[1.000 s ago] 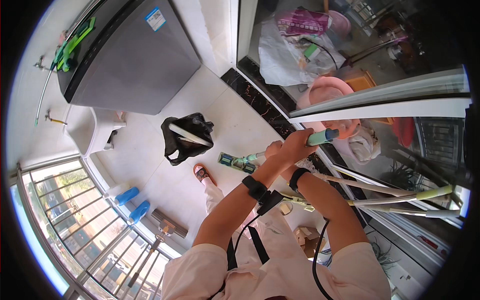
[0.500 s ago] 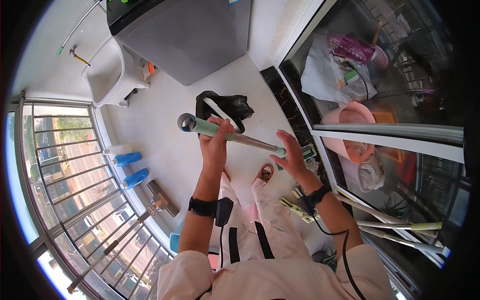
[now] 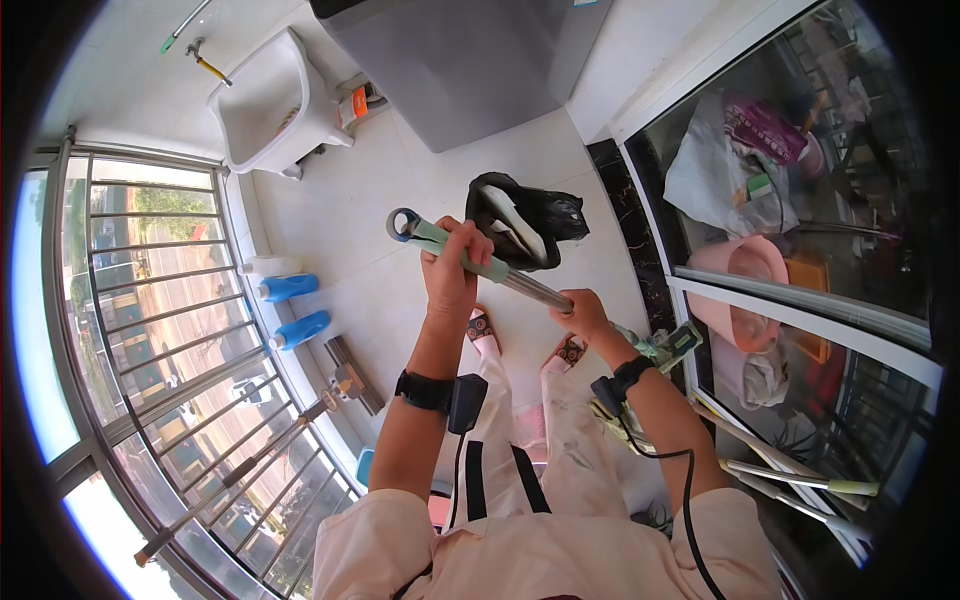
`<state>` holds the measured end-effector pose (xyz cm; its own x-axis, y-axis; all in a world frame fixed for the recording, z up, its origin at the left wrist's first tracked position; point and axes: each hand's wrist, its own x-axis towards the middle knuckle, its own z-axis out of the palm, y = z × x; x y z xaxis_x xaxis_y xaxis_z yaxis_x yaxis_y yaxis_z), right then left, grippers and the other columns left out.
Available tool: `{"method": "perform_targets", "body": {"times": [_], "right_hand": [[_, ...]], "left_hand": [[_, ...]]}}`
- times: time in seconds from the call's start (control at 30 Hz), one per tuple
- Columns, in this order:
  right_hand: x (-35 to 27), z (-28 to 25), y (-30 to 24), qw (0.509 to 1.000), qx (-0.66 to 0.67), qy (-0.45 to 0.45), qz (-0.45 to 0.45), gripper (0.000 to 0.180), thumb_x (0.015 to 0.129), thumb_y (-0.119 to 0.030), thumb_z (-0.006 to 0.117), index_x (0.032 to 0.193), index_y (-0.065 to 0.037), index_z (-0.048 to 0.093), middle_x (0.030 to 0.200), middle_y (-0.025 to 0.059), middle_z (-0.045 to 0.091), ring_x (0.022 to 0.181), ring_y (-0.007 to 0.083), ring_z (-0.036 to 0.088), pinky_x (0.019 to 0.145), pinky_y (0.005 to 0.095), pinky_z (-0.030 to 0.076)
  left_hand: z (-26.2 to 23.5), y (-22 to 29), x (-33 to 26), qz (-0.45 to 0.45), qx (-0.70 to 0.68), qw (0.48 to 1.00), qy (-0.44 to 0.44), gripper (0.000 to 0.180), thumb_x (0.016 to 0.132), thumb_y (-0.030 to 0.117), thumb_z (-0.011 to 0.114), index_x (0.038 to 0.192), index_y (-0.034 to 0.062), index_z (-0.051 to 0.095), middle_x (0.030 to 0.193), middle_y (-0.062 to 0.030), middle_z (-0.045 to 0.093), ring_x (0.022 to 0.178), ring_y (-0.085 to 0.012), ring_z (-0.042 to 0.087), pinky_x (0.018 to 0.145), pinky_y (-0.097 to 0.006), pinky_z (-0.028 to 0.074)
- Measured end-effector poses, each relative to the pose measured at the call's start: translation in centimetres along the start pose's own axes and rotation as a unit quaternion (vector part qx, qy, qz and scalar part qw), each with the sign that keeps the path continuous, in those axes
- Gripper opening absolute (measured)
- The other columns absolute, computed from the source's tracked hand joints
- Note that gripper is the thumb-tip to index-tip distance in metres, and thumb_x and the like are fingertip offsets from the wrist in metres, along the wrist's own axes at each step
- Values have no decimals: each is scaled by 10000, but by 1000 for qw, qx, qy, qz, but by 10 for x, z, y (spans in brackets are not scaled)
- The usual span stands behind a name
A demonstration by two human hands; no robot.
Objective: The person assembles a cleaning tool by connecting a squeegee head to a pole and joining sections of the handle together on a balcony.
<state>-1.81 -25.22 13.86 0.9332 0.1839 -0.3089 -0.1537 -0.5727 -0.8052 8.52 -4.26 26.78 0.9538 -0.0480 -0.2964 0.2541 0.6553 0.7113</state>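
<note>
A long mop with a pale green grip and a metal pole (image 3: 532,287) slants across in front of me. My left hand (image 3: 455,262) is wrapped round its green grip, just below the hanging-loop end. Lower on the pole, my right hand (image 3: 584,316) is closed round the metal. Beyond the right hand the shaft runs on to what looks like a green mop head (image 3: 668,345) near the dark door sill. Just past the pole, a black plastic bag (image 3: 556,212) lines a bin on the floor, its pale rim partly showing.
A grey boxy appliance (image 3: 480,75) and a white sink (image 3: 272,95) stand at the far side. Blue bottles (image 3: 300,330) line the barred window on the left. To the right are a glass sliding door (image 3: 800,305) and several leaning poles (image 3: 800,478).
My right hand, open beside the pole before, is now closed round it. My left hand keeps its hold on the grip. The whole view has shifted, with the room's things appearing farther right.
</note>
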Motion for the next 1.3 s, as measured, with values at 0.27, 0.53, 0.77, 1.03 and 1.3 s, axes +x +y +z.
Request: {"method": "perform_targets", "body": {"times": [0.27, 0.53, 0.77, 1.03, 1.3], "right_hand": [[-11, 8, 6, 982, -138, 127, 33, 188, 667, -225, 647, 609, -82, 539, 548, 123, 538, 558, 344, 546, 507, 413, 434], [-16, 11, 11, 973, -168, 152, 45, 213, 672, -229, 648, 592, -74, 526, 533, 128, 528, 537, 346, 543, 491, 414, 429], [-40, -7, 43, 960, -228, 138, 84, 190, 663, -248, 671, 642, -81, 583, 539, 101, 552, 553, 313, 576, 512, 402, 461], [-65, -29, 65, 955, -213, 173, 111, 226, 624, -200, 703, 608, -60, 526, 526, 134, 514, 562, 357, 543, 495, 413, 435], [-71, -68, 64, 960, -114, 225, 121, 216, 690, -164, 668, 638, -21, 514, 507, 168, 460, 510, 385, 492, 458, 390, 364]], "left_hand": [[-15, -30, 25, 23, -20, 977, 213, 215, 794, 93, 563, 639, 81, 414, 532, -30, 379, 465, -159, 378, 539, -323, 384], [-8, -40, 35, 10, -24, 960, 278, 152, 795, 75, 574, 712, 39, 452, 548, -36, 410, 476, -144, 398, 470, -292, 366], [-34, -32, 63, 41, -45, 937, 344, 157, 786, 75, 566, 748, 40, 417, 562, -40, 414, 480, -156, 399, 465, -299, 368], [-56, -46, 87, 57, 47, 958, 277, 193, 784, 122, 648, 750, 47, 473, 587, -41, 483, 529, -149, 470, 521, -295, 401], [-110, -163, 83, 27, 129, 964, 233, 231, 768, 146, 678, 908, 50, 521, 835, -38, 556, 784, -136, 529, 735, -275, 404]]}}
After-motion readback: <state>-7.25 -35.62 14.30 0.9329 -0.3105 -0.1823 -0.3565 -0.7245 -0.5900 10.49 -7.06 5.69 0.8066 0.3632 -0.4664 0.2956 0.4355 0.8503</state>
